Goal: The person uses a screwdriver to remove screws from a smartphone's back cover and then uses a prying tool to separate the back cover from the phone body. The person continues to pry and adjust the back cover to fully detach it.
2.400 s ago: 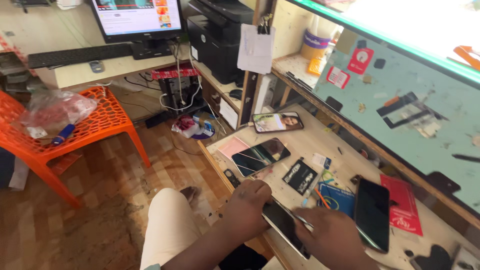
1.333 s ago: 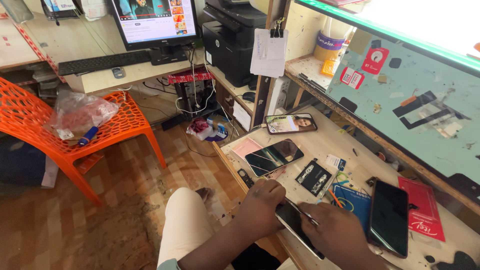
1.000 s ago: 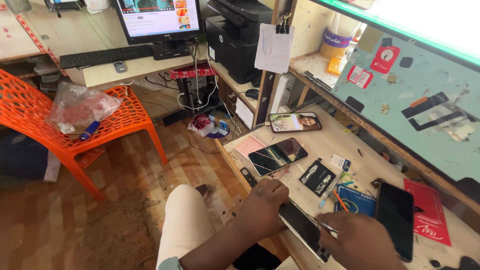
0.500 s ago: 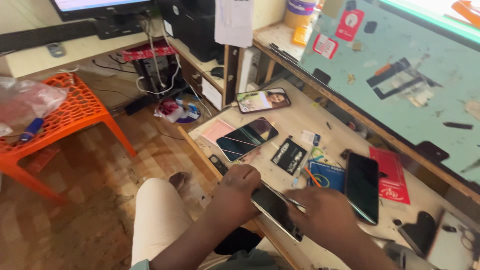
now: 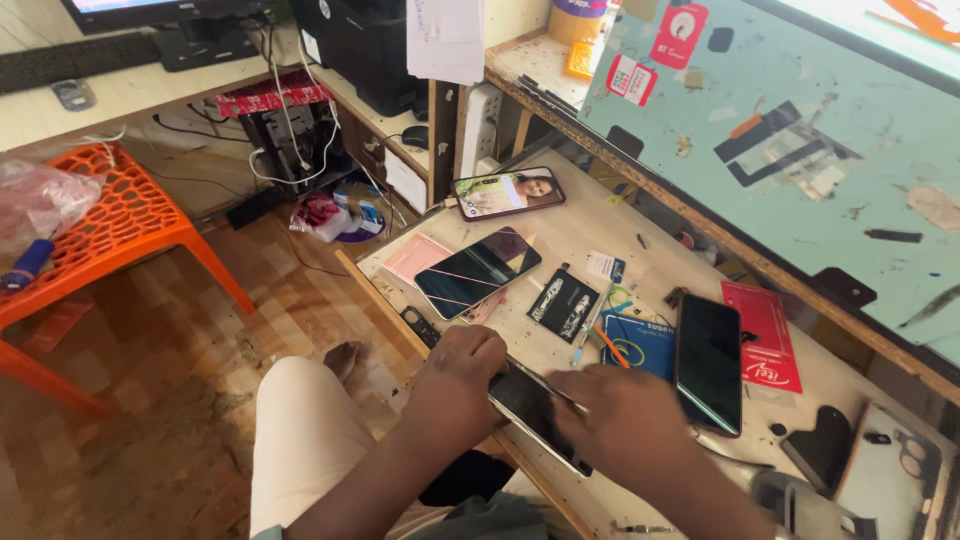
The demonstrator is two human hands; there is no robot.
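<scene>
Both hands hold one dark phone (image 5: 535, 408) at the near edge of the wooden tabletop (image 5: 590, 235); the left hand (image 5: 462, 372) is curled around its upper-left end, the right hand (image 5: 625, 420) lies over its lower-right part with fingers closed on it; the phone rests flat, slanted across the tabletop edge. Just beyond the right hand a second black phone (image 5: 709, 362) lies face up beside a red card (image 5: 762, 335); a blue packet (image 5: 630, 343) sits between it and a small black packet (image 5: 565, 305). Farther off lie a dark phone on pink paper (image 5: 478, 272) and a lit phone (image 5: 507, 192); an orange chair (image 5: 105, 225) stands on the floor to the left.
</scene>
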